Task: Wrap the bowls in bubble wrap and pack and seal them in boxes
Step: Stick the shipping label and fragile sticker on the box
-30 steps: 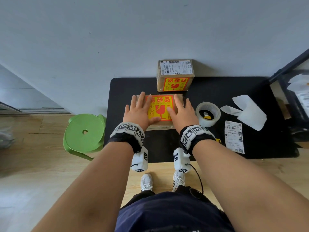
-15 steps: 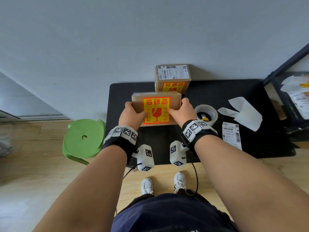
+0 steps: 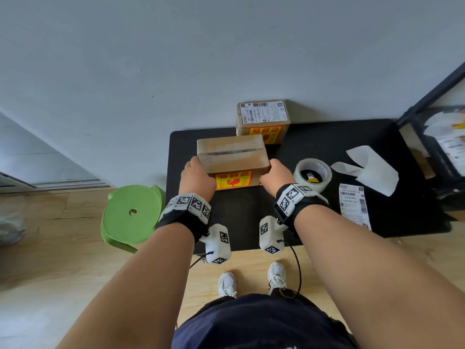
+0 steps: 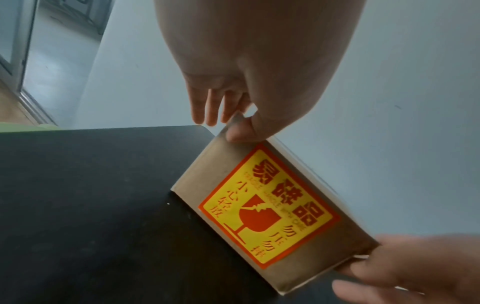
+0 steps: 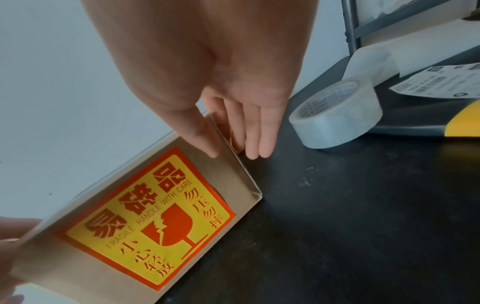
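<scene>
Left hand (image 3: pixel 196 178) and right hand (image 3: pixel 275 178): each grasps one end of the taped box (image 3: pixel 231 157), thumb on the front face, fingers along the side. Fragile sticker (image 3: pixel 233 179): faces the person. Box sits over the black table (image 3: pixel 251 217). Tape roll (image 3: pixel 312 174): right of box. Second box (image 3: pixel 263 120): behind, against the wall.

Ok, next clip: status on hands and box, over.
Left hand and right hand each grip an end of the taped box, fragile sticker facing the person. Second box stands just behind. Tape roll beside it.
</scene>
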The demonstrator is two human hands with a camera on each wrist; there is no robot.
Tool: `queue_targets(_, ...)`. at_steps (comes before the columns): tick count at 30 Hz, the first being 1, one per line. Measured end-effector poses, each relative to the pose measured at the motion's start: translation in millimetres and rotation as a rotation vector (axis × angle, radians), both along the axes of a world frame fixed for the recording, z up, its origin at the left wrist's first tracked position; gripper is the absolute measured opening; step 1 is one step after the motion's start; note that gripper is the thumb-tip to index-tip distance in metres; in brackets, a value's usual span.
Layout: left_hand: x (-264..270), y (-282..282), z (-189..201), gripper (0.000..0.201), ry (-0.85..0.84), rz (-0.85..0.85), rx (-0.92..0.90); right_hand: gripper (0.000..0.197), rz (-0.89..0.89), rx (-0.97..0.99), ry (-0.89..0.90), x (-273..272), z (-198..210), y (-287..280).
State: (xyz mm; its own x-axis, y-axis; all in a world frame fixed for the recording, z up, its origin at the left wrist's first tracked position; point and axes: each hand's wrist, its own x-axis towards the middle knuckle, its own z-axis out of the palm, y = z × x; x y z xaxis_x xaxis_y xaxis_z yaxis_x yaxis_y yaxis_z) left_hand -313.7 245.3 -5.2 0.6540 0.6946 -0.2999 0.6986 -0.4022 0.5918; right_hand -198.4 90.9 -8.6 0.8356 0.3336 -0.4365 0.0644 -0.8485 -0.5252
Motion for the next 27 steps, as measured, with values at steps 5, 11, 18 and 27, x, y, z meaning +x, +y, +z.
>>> queue_targets(5,13,-16,16,0.07,-0.1,-0.132,0.221,0.051,-0.024,0.055,-0.084,2,9,-13)
queue_targets(11,49,-57,32,0.068,-0.114,-0.319,0.225,0.045,-0.188,0.151,-0.11,6,13,-58)
queue_targets(18,92,-129,20,0.065,-0.08,-0.55,0.211,0.036,-0.32,0.005,-0.175,35,-9,-145)
queue_targets(27,138,-227,-16,0.051,-0.003,-0.715,0.212,0.031,-0.171,-0.252,-0.141,91,-47,-234)
